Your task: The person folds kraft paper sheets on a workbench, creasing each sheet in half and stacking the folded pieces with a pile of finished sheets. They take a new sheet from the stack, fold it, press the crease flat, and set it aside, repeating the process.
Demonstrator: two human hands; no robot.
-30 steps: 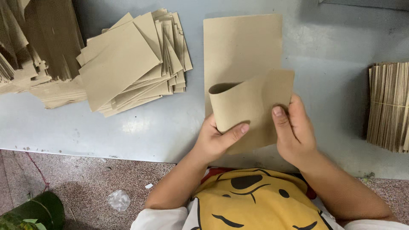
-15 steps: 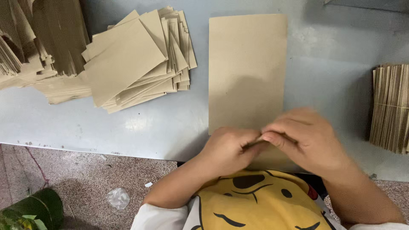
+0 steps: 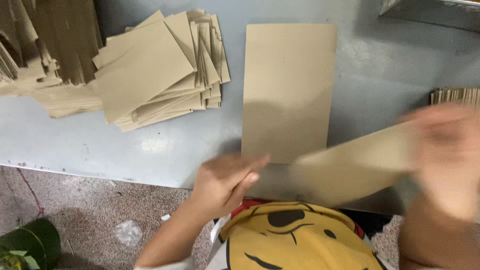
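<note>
I judge this the carry-off step: my right hand (image 3: 445,150), blurred, grips a folded brown sheet (image 3: 350,167) just right of the flat brown sheet (image 3: 289,92) on the grey table (image 3: 75,142). My left hand (image 3: 225,182) rests loosely open at that sheet's near edge, holding nothing; the next move calls for folding it.

Open grey table (image 3: 90,145) between fanned cardboard stack (image 3: 160,75) and flat sheet (image 3: 287,90).

Soft daylight, motion-blurred right hand (image 3: 445,155)
</note>
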